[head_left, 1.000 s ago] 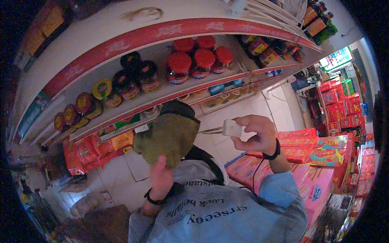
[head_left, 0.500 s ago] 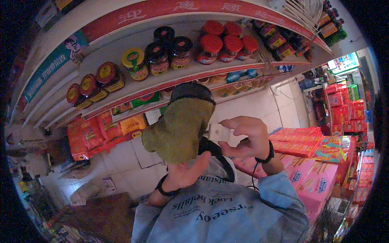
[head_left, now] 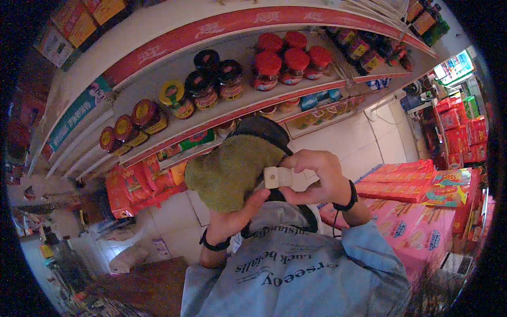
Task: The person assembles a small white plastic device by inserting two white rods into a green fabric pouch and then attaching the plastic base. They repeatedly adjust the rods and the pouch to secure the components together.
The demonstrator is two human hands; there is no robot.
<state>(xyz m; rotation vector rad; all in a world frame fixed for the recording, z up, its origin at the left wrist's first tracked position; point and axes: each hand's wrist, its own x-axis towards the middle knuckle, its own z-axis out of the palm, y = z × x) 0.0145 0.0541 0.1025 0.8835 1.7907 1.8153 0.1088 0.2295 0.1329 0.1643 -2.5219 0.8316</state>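
My left hand (head_left: 237, 219) is closed around the lower side of a fuzzy olive-green cloth (head_left: 227, 169), its thumb stretched toward the middle. A dark rounded thing (head_left: 261, 131) juts from the far end of the cloth; I cannot make out what it is. My right hand (head_left: 322, 177) pinches a small whitish block (head_left: 278, 178) between thumb and fingers. The block has a round dark spot on one face and sits at the cloth's right edge, close above my left thumb. Whether it touches the cloth is unclear.
Ahead, a shelf with a red edge strip (head_left: 222, 26) holds black-lidded jars (head_left: 229, 79), red-lidded jars (head_left: 269, 63) and yellow-topped jars (head_left: 174, 98). Red packets (head_left: 137, 185) lie below left. Pink cartons (head_left: 412, 227) carrying red boxes (head_left: 398, 179) stand at my right, beside the tiled floor (head_left: 364, 140).
The whitish block has turned and moved closer to my left thumb. My left hand has shifted slightly left on the cloth. The whole view has swung a little.
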